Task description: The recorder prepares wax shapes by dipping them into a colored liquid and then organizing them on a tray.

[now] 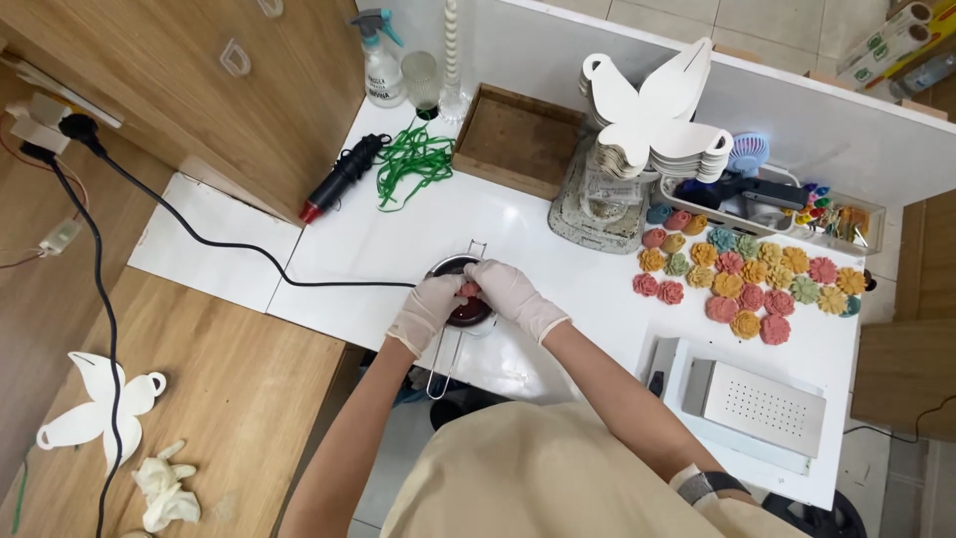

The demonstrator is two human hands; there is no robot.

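Both gloved hands, left hand (pixel 426 309) and right hand (pixel 503 289), pinch a small reddish flower-shaped piece (pixel 467 291) over the dark round metal pot (pixel 468 311) mid white bench (pixel 398 239), probably for drips; finished coloured flowers (pixel 747 279) sit well right.

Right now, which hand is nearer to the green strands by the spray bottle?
The left hand. It sits on the near-left side of the small pot, below the green strands. The right hand is on the pot's right side, slightly farther away.
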